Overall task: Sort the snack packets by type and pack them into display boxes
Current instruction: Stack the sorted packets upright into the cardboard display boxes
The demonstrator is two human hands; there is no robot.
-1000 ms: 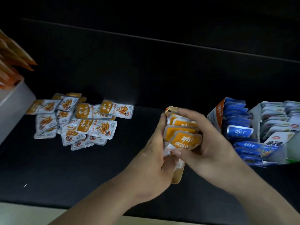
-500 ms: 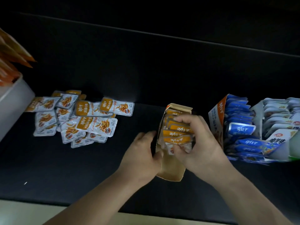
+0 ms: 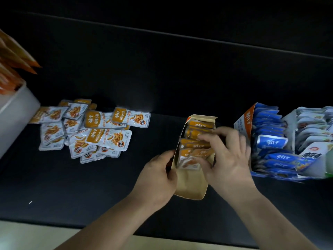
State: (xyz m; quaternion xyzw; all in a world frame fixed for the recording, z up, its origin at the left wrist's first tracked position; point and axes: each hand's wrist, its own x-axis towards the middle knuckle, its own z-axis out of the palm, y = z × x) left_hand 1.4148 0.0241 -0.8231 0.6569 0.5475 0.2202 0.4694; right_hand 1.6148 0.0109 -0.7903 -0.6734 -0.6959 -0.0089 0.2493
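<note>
A brown cardboard display box (image 3: 190,184) lies on the black table, open on top, with a row of orange snack packets (image 3: 195,143) standing inside. My left hand (image 3: 156,177) grips the box's left wall near the front. My right hand (image 3: 227,156) reaches in from the right, fingers curled round the packets in the box. A loose pile of orange-and-silver packets (image 3: 90,129) lies on the table to the left.
A box of blue packets (image 3: 268,141) stands right of the brown box, touching my right hand's side. Beside it is a box of white packets (image 3: 313,130). A white bin (image 3: 16,112) holding orange packets sits at the far left.
The stack of orange packets that both hands held above the box has gone down into it. My left hand moved off the packets to the box's left wall.
</note>
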